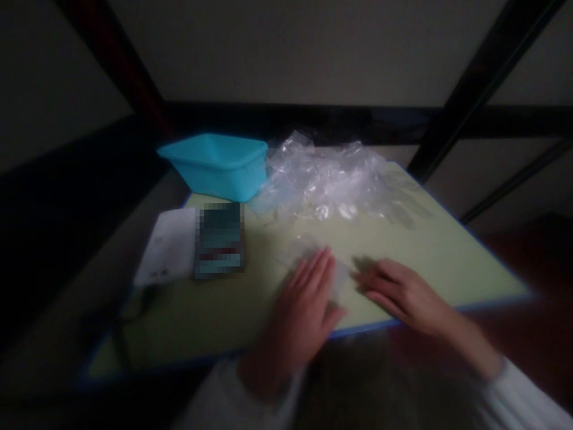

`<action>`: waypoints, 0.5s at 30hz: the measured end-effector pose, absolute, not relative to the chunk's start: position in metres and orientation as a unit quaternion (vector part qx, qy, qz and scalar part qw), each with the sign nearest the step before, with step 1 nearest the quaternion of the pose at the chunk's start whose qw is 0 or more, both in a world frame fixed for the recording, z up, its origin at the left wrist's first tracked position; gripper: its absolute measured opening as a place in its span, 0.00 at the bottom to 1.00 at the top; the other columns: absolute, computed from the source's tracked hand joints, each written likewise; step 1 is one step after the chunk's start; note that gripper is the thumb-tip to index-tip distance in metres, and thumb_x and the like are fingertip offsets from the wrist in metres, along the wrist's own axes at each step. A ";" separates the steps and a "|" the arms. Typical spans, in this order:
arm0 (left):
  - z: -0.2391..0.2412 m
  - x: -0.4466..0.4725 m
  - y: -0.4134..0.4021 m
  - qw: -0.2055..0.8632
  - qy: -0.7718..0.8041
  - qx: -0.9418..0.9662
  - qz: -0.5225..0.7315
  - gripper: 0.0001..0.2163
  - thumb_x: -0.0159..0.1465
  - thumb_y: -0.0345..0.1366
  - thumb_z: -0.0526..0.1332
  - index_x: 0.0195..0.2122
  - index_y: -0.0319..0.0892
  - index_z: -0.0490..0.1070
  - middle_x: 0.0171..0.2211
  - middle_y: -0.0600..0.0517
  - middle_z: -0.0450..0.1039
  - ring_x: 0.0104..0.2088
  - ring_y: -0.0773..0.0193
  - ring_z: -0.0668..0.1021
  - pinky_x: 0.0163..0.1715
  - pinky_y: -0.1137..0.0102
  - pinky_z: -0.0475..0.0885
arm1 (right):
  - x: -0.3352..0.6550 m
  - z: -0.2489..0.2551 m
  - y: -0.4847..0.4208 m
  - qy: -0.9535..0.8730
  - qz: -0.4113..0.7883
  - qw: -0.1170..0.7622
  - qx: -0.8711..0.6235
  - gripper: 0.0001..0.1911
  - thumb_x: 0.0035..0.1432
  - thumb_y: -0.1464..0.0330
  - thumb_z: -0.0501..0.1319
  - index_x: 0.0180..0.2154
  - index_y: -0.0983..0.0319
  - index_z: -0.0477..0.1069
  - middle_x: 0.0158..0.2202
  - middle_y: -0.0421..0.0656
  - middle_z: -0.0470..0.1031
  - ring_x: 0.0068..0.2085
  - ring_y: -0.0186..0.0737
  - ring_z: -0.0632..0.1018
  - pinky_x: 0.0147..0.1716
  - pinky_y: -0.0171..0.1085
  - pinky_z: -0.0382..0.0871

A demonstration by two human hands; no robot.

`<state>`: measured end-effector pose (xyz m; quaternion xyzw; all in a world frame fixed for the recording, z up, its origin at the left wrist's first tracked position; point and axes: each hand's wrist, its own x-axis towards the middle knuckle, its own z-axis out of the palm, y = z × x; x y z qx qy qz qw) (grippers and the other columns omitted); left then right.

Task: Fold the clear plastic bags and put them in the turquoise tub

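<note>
My left hand (308, 304) lies flat, fingers stretched out and thumb apart, on a small clear plastic bag (341, 276). The bag lies on the yellow-green tabletop (430, 251), and its middle is partly hidden under my fingers. To the right of the bag, my right hand (396, 292) rests low over the table with its fingers loosely bent and pointing left. A gap shows between its thumb and fingers, and I see nothing held there. Beyond both hands spreads a loose heap of crumpled clear plastic bags (331, 179).
A turquoise plastic tub (242, 179) stands at the back left, beside the heap. Nearer, a white flat object (168, 248) lies next to a dark, pixelated rectangle (219, 242). Blue edging (367, 328) runs along the table's rim. Dark bars cross the wall behind.
</note>
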<state>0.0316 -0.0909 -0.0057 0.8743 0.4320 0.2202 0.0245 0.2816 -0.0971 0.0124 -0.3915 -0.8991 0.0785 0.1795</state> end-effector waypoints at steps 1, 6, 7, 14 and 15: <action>-0.003 0.039 -0.093 0.036 0.402 0.895 0.193 0.29 0.68 0.43 0.53 0.65 0.34 0.48 0.67 0.40 0.48 0.67 0.55 0.51 0.63 0.57 0.57 | 0.282 0.011 -0.097 -0.903 0.068 0.168 -0.389 0.15 0.67 0.64 0.51 0.50 0.62 0.69 0.39 0.48 0.70 0.40 0.45 0.71 0.38 0.44 0.69; 0.007 0.053 -0.094 0.062 0.357 0.926 0.109 0.35 0.65 0.54 0.53 0.65 0.34 0.49 0.67 0.41 0.45 0.67 0.54 0.51 0.64 0.57 0.54 | 0.279 0.010 -0.094 -0.904 0.044 0.146 -0.400 0.19 0.67 0.60 0.50 0.53 0.63 0.69 0.38 0.48 0.69 0.39 0.45 0.71 0.37 0.44 0.69; 0.007 0.052 -0.093 0.065 0.357 0.926 0.104 0.35 0.64 0.55 0.53 0.65 0.34 0.50 0.67 0.42 0.45 0.67 0.54 0.51 0.64 0.57 0.54 | 0.279 0.010 -0.094 -0.903 0.041 0.146 -0.402 0.20 0.67 0.60 0.50 0.53 0.63 0.68 0.38 0.48 0.69 0.39 0.44 0.71 0.37 0.44 0.69; 0.005 0.049 -0.090 0.085 0.355 0.926 0.095 0.38 0.64 0.60 0.48 0.65 0.34 0.50 0.67 0.41 0.45 0.67 0.54 0.52 0.64 0.57 0.54 | 0.277 0.010 -0.094 -0.901 0.028 0.145 -0.408 0.20 0.67 0.59 0.49 0.53 0.62 0.69 0.36 0.47 0.68 0.37 0.43 0.71 0.35 0.43 0.68; 0.004 0.049 -0.090 0.087 0.354 0.926 0.092 0.38 0.64 0.60 0.48 0.65 0.34 0.50 0.67 0.41 0.46 0.67 0.54 0.52 0.64 0.57 0.54 | 0.277 0.010 -0.094 -0.900 0.029 0.145 -0.410 0.20 0.67 0.59 0.49 0.53 0.62 0.69 0.37 0.47 0.68 0.37 0.43 0.71 0.36 0.43 0.68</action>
